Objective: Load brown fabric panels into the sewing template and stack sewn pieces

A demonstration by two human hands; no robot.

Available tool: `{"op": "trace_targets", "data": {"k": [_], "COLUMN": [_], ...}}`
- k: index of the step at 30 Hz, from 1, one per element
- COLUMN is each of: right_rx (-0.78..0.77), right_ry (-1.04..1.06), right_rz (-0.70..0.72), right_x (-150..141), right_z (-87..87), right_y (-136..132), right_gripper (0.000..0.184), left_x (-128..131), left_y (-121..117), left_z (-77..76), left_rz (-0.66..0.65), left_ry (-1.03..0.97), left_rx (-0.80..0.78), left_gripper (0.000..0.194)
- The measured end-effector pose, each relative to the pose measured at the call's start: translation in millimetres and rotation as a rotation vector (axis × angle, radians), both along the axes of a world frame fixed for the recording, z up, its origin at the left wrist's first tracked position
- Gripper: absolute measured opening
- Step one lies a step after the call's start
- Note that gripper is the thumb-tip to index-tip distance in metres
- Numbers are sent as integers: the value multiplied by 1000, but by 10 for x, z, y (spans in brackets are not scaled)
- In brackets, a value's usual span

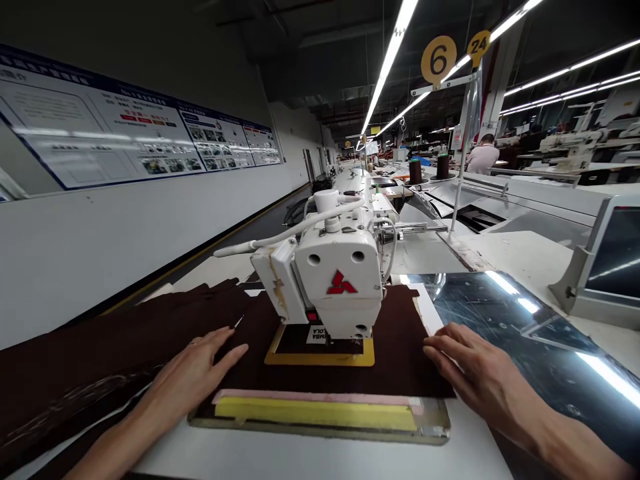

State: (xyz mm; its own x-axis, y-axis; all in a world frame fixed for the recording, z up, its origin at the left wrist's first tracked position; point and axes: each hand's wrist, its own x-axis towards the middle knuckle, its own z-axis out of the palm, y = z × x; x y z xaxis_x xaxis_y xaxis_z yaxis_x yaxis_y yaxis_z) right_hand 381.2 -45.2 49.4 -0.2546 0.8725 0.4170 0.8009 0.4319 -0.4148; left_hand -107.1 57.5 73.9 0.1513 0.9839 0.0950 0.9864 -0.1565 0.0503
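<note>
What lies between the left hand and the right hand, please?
In the head view, brown cloth stretches between the left hand and the right hand, with a yellow frame on it beneath the sewing machine.

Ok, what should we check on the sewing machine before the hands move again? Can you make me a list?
1. Left hand outside the yellow frame: ok, left of it, on the brown cloth.
2. Right hand outside the frame: ok, at the cloth's right edge.
3. White label inside the frame: ok, partly hidden by the sewing machine.
4. Label upright from here: not ok, letters upside down, perhaps on purpose.
5. Needle off the cloth: cannot tell.
</note>
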Motion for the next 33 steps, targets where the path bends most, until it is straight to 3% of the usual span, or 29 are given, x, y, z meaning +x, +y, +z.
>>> {"op": "trace_targets", "data": {"k": [5, 9, 12, 21, 28, 33], "right_rx": [-9, 7, -16, -82, -55, -38], "right_ry": [18, -2, -9, -39, -32, -17], "right_rz": [-62, -96, -93, -175, -241, -219], "right_x": [212, 386, 450, 447, 464, 506], "right_z": [-203, -414, -464, -162, 49, 48], "right_y": [52, 158, 186, 198, 210, 195], "right_gripper": [31, 35, 38, 42, 38, 40], "left_x": [169, 365, 516, 898, 1076, 1107], "left_y": [-97, -179, -237, -499, -313, -287], "left_z": [46, 25, 8, -42, -163, -59], "left_rz": [94, 102, 75, -74, -133, -148], "left_ry": [39, 47, 24, -75, -72, -67], "left_rx": [-22, -15, -7, -78, -214, -254], "left_gripper": [68, 49, 37, 39, 37, 36]}}
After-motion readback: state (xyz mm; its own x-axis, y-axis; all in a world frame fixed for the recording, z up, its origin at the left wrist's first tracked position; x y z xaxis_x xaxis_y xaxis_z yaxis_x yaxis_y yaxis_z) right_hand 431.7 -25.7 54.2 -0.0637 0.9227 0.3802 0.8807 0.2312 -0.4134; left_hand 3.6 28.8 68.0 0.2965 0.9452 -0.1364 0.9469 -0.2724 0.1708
